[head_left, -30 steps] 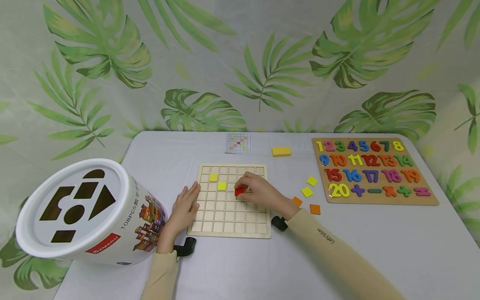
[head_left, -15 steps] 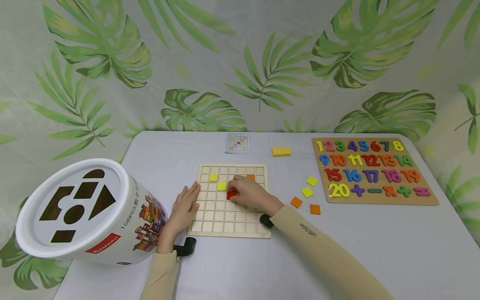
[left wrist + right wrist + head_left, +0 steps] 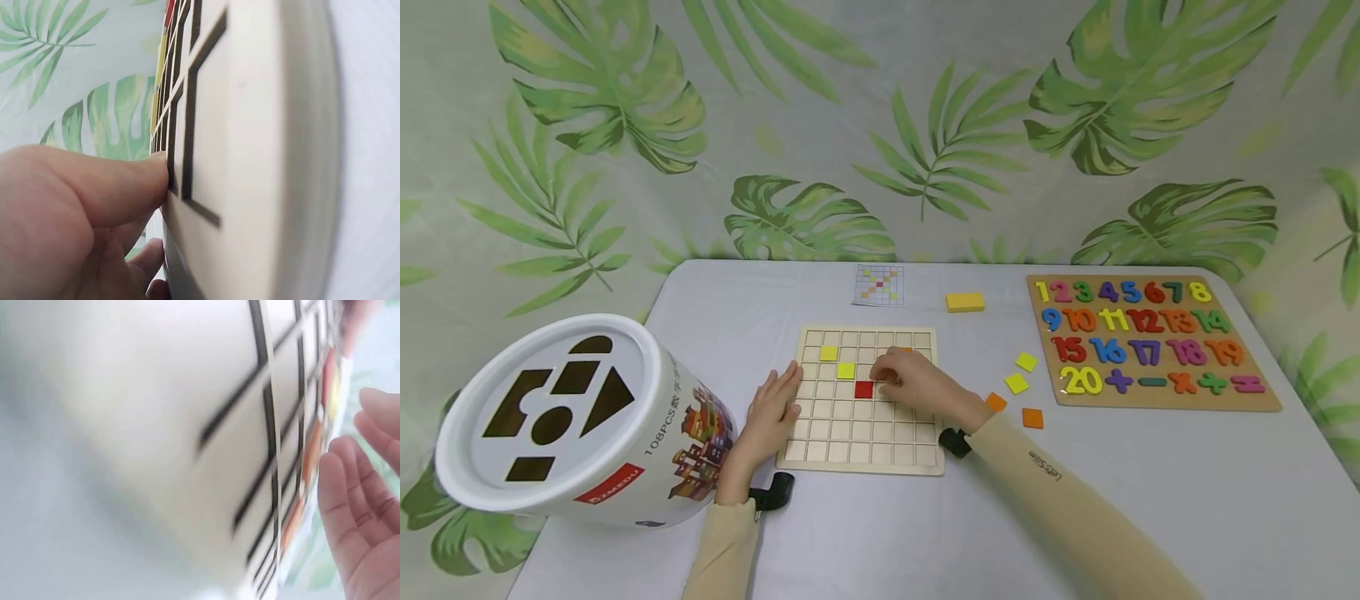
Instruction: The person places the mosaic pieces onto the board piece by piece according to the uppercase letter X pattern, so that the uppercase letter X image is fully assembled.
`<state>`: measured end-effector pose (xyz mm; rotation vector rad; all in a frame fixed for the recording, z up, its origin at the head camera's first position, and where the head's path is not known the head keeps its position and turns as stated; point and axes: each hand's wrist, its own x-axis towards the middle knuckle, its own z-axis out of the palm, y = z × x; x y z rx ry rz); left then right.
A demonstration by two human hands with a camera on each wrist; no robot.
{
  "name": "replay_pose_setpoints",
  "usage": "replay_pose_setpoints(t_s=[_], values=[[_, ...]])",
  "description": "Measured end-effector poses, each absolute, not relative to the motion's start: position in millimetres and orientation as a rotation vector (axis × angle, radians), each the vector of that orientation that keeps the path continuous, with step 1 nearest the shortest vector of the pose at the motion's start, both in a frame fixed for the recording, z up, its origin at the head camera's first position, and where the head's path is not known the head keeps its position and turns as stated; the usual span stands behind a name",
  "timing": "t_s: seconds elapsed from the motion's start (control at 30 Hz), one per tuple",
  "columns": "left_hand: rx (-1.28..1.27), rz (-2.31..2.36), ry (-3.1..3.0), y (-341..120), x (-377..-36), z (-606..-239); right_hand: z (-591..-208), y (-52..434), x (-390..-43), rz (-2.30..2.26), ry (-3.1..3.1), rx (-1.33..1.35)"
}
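Note:
A wooden grid board (image 3: 820,457) lies on the table. My left hand (image 3: 771,418) rests along its left edge, and in the left wrist view the thumb (image 3: 134,187) touches the board's surface. A red tile (image 3: 863,389) sits in a cell near the middle. Up and left of it, one yellow tile (image 3: 846,370) and another yellow tile (image 3: 828,353) lie diagonally. Just right of the red tile hovers my right hand (image 3: 919,383), fingers loosely bent with nothing between them. It partly covers an orange tile (image 3: 907,350); the right wrist view shows two orange patches on the board.
Right of the board lie loose yellow tiles (image 3: 1017,383) and orange tiles (image 3: 1032,418). Behind it are a small pattern card (image 3: 878,286) and a yellow block (image 3: 965,302). A number board (image 3: 1157,342) lies at the right; a large white tub (image 3: 647,450) stands at the left.
My right hand set the red tile into a cell near the middle, let go and moved right. My left hand stays in place.

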<state>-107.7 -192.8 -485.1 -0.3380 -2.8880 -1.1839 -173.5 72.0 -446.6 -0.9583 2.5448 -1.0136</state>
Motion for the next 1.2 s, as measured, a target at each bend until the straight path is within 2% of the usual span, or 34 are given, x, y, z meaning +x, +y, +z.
replay_pose_setpoints(t_s=[0.27, 0.67, 0.9, 1.2], values=[[-0.380, -1.230, -2.808, -194, -104, -487, -437, 140, -169, -1.246, 2.597, -0.824], [-0.308, -1.181, -2.940, -194, -106, -484, -451, 224, -153, -1.192, 2.717, -0.520], [-0.315, -1.176, -2.932, -195, -108, -488, -459, 241, -150, -1.121, 2.743, -0.515], [-0.311, -1.163, -2.924, -193, -109, -487, -460, 234, -148, -1.088, 2.726, -0.550]])
